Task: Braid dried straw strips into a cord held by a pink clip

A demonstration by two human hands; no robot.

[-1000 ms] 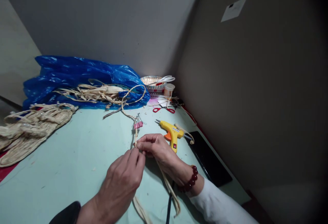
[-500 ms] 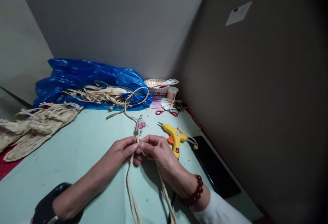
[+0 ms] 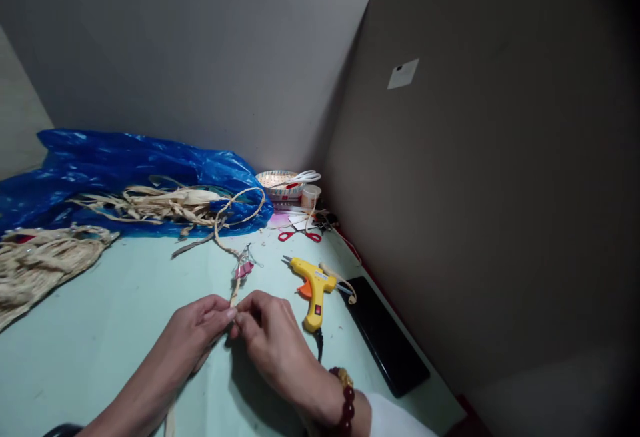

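Observation:
A pale braided fibre cord (image 3: 237, 286) runs down from a pink binder clip (image 3: 244, 269) to my fingertips. My left hand (image 3: 196, 330) pinches the cord from the left, thumb against forefinger. From the right, my right hand (image 3: 273, 337) closes on it at the same spot, the two thumbs nearly touching. A loose flat strand (image 3: 171, 418) shows below my left forearm. Beyond the clip the cord bends up into a loop (image 3: 219, 227) near the blue bag. My hands hide the lower part of the braid.
A yellow glue gun (image 3: 314, 283) lies right of my hands, beside a black flat slab (image 3: 390, 343). Red-handled scissors (image 3: 300, 236) and a round basket (image 3: 277, 182) are behind. A blue plastic bag (image 3: 200, 163) with fibre strips (image 3: 165, 203) and woven pieces (image 3: 45, 270) lie left.
The view has swung right and tilted up, so everything sits further left and lower. My hands still pinch the braid, and the right hand has turned over more, its back showing.

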